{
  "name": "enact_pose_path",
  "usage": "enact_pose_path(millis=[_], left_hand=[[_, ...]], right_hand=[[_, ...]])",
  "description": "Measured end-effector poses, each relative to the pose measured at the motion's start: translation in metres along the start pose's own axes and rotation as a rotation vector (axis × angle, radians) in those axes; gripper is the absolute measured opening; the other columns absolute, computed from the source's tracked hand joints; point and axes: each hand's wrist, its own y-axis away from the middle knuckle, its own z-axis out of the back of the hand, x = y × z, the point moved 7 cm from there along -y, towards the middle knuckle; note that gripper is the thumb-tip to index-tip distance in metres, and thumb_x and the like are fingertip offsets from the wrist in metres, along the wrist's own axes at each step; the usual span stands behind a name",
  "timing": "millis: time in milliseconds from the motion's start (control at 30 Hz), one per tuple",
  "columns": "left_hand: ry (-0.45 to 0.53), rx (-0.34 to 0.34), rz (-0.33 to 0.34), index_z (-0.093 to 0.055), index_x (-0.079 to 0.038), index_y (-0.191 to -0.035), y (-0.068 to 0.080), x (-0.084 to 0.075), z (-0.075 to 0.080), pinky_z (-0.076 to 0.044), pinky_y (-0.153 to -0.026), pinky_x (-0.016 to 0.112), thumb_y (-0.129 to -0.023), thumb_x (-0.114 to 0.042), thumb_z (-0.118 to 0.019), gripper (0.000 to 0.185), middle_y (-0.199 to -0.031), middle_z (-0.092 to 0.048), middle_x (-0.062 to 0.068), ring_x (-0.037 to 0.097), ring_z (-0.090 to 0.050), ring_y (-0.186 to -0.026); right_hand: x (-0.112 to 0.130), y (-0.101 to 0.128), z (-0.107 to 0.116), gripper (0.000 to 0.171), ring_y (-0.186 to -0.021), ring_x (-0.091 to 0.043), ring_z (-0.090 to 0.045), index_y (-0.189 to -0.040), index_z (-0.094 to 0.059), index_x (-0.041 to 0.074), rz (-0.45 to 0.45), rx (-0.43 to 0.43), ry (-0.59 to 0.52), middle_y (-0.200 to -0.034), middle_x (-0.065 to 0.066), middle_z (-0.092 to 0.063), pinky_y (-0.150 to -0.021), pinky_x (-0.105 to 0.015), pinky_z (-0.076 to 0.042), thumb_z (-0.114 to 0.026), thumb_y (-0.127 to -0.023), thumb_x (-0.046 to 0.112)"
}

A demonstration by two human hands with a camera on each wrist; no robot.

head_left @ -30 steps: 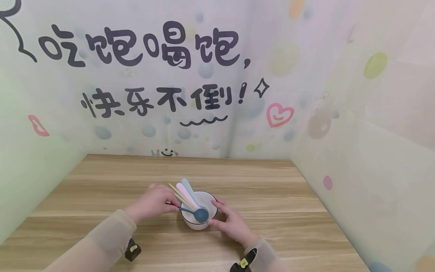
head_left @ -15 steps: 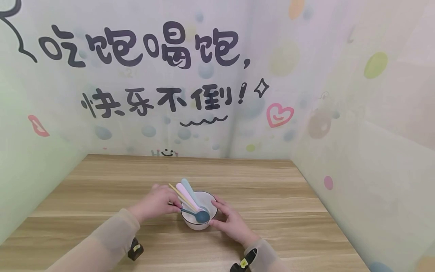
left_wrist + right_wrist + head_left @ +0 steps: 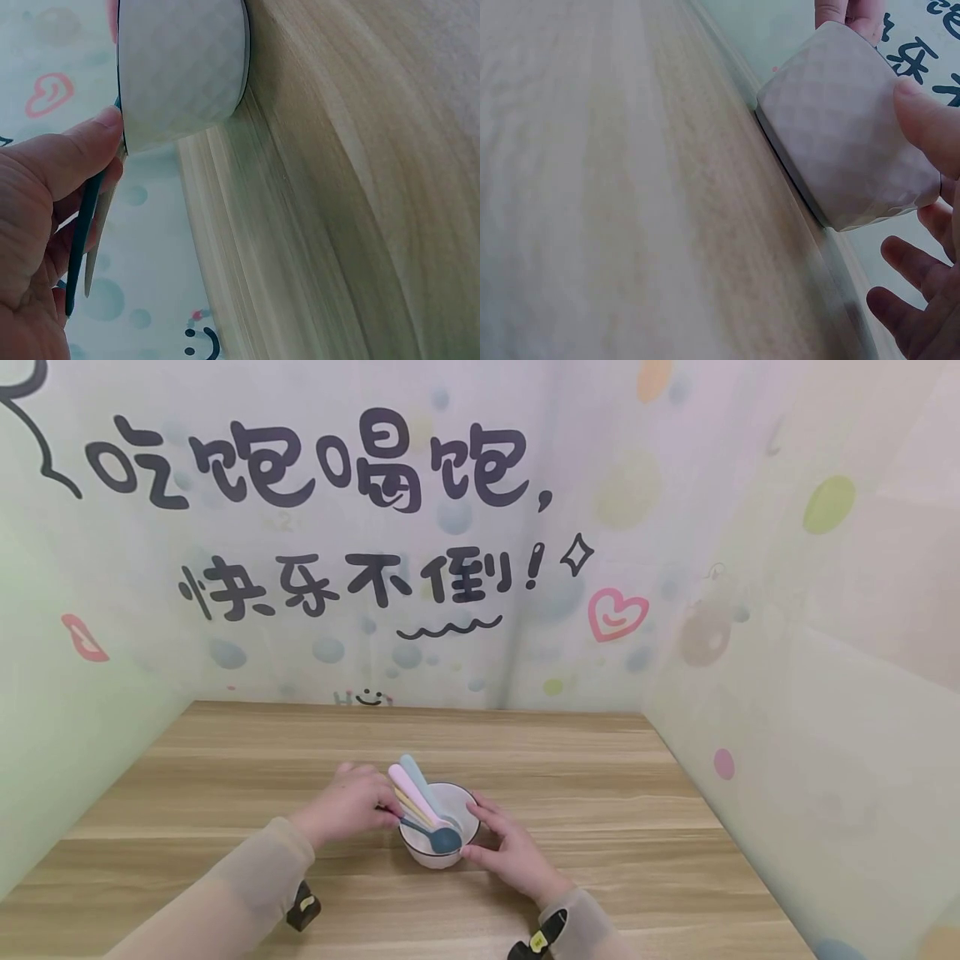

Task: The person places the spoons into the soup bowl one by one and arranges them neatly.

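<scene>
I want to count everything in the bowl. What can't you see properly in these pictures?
- Inside of the bowl: head view, too small and far; wrist views show only its outer wall.
- Spoon handles' lower ends: head view, hidden by the left hand.
- Right hand: right wrist view, cut off by the edge.
- Pastel spoons: overlapping, count unsure.

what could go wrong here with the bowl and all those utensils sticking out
1. The left hand pinches the dark spoon; drawing it out may drag the pastel handles leaning on the rim.
2. The right hand only rests against the white bowl, so it might tip or slide on the table.
</scene>
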Motion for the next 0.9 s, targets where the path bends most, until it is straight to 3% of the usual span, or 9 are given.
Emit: enact_pose_path(millis=[367, 900], left_hand=[[-0.049, -0.069, -0.004, -0.074, -0.027, -0.077, -0.0009, -0.0008, 0.0031, -0.028, -0.076, 0.04, -0.072, -0.021, -0.083, 0.012, -0.08, -0.062, -0.017, 0.013, -0.048, -0.082], [-0.057, -0.116, 0.026, -0.071, -0.026, -0.073, -0.0047, 0.002, 0.0023, -0.028, -0.074, 0.038, -0.07, -0.02, -0.084, 0.015, -0.08, -0.059, -0.016, 0.012, -0.045, -0.079]], right_hand=[[-0.0003, -0.0008, 0.0002, 0.069, -0.143, -0.025, -0.022, -0.144, -0.045, 0.012, 0.019, -0.001, 0.009, -0.156, -0.002, -0.028, -0.111, -0.052, -0.023, -0.074, -0.085, 0.034], [0.004, -0.0002, 0.0011, 0.07, -0.143, -0.026, -0.024, -0.144, -0.045, 0.009, 0.039, -0.004, 0.011, -0.156, -0.004, -0.028, -0.109, -0.052, -0.026, -0.073, -0.085, 0.035]])
